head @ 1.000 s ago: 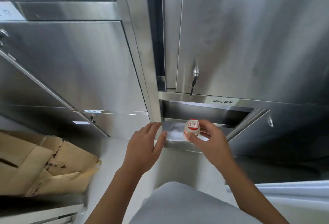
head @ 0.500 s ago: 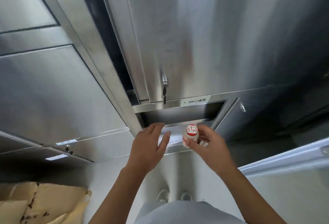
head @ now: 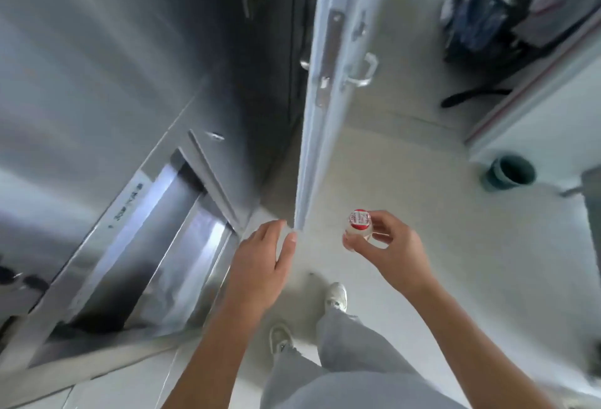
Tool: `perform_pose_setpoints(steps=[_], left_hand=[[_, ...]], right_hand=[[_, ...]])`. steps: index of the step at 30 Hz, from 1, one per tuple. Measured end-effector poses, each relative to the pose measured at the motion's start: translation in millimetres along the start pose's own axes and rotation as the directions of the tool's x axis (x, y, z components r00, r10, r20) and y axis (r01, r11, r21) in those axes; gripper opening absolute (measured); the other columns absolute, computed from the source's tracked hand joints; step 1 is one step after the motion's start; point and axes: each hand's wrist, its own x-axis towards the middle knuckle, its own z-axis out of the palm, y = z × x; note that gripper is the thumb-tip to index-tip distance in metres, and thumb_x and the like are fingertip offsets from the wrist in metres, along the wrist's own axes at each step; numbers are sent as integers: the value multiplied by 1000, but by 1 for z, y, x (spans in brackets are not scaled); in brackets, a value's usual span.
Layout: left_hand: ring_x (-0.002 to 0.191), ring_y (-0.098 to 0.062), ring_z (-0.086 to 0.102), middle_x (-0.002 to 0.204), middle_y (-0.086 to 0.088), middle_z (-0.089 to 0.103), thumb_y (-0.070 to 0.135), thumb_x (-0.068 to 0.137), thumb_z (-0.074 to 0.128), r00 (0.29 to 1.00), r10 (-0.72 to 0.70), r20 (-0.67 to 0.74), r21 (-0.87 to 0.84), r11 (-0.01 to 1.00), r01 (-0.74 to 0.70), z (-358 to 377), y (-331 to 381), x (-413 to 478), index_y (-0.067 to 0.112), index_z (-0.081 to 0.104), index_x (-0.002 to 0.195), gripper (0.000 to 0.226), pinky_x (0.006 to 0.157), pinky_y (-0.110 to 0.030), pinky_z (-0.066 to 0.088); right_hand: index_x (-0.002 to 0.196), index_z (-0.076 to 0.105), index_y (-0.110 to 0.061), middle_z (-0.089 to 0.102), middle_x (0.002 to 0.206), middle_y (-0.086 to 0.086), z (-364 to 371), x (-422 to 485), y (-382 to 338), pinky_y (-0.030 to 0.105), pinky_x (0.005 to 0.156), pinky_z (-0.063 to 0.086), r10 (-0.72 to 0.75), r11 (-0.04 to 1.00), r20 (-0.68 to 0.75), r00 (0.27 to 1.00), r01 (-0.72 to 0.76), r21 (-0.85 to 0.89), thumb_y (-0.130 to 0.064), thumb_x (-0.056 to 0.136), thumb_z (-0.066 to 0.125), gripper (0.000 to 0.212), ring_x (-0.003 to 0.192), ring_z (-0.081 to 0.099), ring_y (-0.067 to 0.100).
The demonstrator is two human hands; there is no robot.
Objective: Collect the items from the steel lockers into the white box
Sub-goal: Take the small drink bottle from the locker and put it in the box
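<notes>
My right hand [head: 388, 252] holds a small pale bottle with a red-printed foil cap [head: 359, 223] between its fingertips and thumb, above the pale floor. My left hand [head: 263, 262] hangs open with straight fingers, empty, just right of the open steel locker compartment [head: 156, 239]. That compartment lies at the lower left; its inside looks bare from here. The white box is not in view.
An open white door [head: 325, 90] with a metal handle stands on edge in the middle. A teal bucket [head: 509, 173] sits on the floor at right, with dark bags [head: 487, 12] at the upper right. My legs and white shoes are below.
I have turned right, away from the lockers. The right hand has carried the bottle out of the compartment over the floor, and the left hand has come off the locker's edge.
</notes>
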Motion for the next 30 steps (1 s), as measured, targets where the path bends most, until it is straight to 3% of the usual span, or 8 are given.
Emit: perform_pose_setpoints(steps=[4, 10, 17, 23, 30], left_hand=[[114, -23, 58, 131, 0, 60, 54, 96, 24, 933, 285, 221, 31, 954, -298, 46, 74, 23, 16, 55, 131, 61, 94, -39, 46], [113, -26, 59, 127, -4, 63, 52, 98, 28, 744, 560, 364, 0, 799, -601, 109, 188, 19, 13, 56, 130, 58, 93, -39, 47], [122, -21, 55, 134, -1, 60, 46, 102, 37, 640, 636, 432, -5, 711, -703, 167, 280, -19, 14, 56, 133, 49, 99, -37, 43], [124, -20, 53, 134, 0, 59, 54, 97, 28, 549, 710, 441, -26, 622, -783, 211, 352, -41, 15, 56, 133, 59, 101, -37, 43], [119, -19, 56, 133, 2, 60, 57, 97, 23, 319, 800, 508, -129, 437, -890, 282, 456, -81, 17, 57, 131, 63, 98, -35, 43]], right_hand=[[107, 72, -31, 76, 100, -16, -67, -39, 42, 34, 94, 56, 134, 990, -276, 952, -116, 82, -33, 80, 86, 31, 98, 71, 3], [102, 71, -34, 77, 96, -16, -144, -108, 111, 34, 92, 58, 265, 958, -538, 800, -156, 241, -30, 80, 87, 27, 93, 73, 3], [106, 72, -25, 78, 96, -8, -215, -164, 178, 46, 93, 59, 353, 917, -619, 702, -127, 379, -25, 81, 85, 28, 93, 75, 9], [103, 72, -21, 78, 97, -3, -272, -202, 206, 50, 94, 57, 375, 903, -678, 632, -84, 422, -21, 82, 83, 24, 96, 74, 15], [101, 73, -19, 78, 96, -2, -336, -279, 230, 48, 96, 56, 439, 890, -797, 415, -77, 450, -17, 83, 81, 20, 97, 74, 16]])
